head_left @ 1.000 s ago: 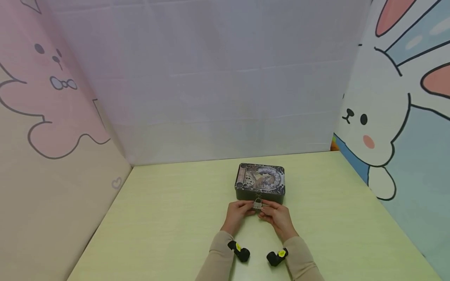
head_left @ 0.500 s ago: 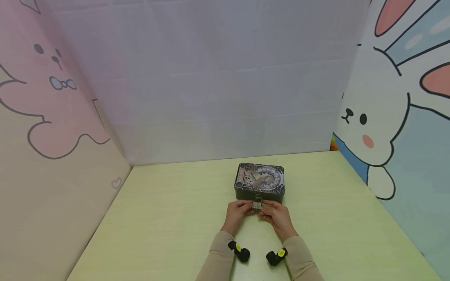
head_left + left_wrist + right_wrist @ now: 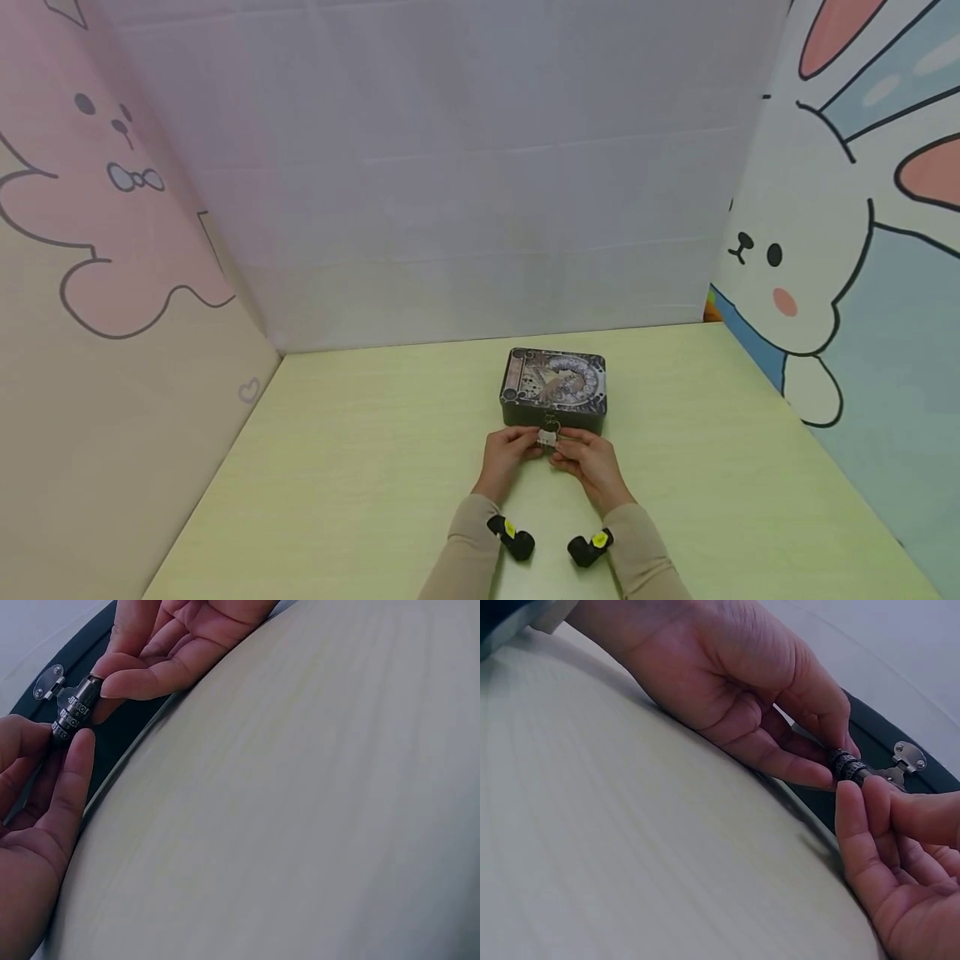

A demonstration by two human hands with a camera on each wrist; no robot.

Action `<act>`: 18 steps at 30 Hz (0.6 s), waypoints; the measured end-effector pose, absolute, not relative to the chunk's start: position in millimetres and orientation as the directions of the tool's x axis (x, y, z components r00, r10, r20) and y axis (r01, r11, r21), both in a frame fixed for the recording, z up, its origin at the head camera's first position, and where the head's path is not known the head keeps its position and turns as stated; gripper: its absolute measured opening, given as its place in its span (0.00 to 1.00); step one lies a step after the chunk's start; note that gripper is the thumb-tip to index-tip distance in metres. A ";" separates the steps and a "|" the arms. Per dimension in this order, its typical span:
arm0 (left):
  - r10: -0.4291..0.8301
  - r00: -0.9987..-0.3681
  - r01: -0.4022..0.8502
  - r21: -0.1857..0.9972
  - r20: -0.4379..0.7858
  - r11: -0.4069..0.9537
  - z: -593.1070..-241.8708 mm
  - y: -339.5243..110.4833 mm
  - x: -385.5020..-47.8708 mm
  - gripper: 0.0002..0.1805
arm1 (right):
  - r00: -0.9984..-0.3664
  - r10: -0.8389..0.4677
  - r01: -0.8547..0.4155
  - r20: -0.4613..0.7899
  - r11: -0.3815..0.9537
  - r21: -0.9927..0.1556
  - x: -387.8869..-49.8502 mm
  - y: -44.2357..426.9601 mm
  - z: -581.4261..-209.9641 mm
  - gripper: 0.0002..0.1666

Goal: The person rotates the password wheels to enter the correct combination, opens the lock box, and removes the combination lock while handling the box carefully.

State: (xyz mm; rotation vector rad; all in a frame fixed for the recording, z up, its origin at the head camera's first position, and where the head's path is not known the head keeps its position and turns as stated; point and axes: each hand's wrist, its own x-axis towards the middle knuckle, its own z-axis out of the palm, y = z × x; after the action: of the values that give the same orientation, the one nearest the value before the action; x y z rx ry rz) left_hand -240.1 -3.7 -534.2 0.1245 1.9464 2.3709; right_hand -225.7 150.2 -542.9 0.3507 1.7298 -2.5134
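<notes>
A dark tin box (image 3: 555, 382) with a printed lid stands on the table, its front facing the person. At its front latch (image 3: 49, 682) hangs a small metal combination padlock (image 3: 547, 437) with numbered dials. My left hand (image 3: 504, 460) pinches one end of the padlock between thumb and fingers. From the other side, my right hand (image 3: 594, 468) pinches the opposite end, its fingertips by the dials (image 3: 73, 716). Both wrist views show the padlock between the two hands, close to the box's dark front wall. Fingers partly cover the padlock, and I cannot read its numbers clearly.
The pale yellow-green table (image 3: 360, 450) stretches out on both sides of the box. A white sheet (image 3: 465, 208) hangs behind it. Cartoon-printed panels (image 3: 817, 275) flank the table. Small black devices with yellow marks sit at both wrists (image 3: 513, 538).
The padlock's body has tipped slightly between the fingers, so its face looks lighter and less of the shackle shows. Both hands stay almost in place, and the box keeps its position.
</notes>
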 end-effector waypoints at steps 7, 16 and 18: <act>0.101 -0.995 -0.002 0.981 0.018 -0.194 -541.7 -3.1 -243.0 0.11 | -0.971 0.062 0.194 -0.230 -0.358 -0.913 -226.1 149.9 -542.6 0.21; 0.086 -0.996 0.020 0.986 0.035 -0.167 -557.5 -1.4 -251.9 0.12 | -0.973 0.058 0.189 -0.225 -0.366 -0.911 -227.1 149.6 -543.6 0.19; 0.086 -0.996 0.012 0.986 0.027 -0.164 -557.1 -1.6 -252.4 0.12 | -0.973 0.057 0.190 -0.226 -0.365 -0.911 -227.2 149.6 -543.7 0.19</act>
State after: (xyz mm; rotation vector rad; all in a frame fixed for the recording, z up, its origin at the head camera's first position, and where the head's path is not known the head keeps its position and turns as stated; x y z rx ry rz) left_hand -252.4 -1.6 -557.1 0.1184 1.9985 2.3577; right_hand -227.2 149.6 -543.7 0.3366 1.7211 -2.5077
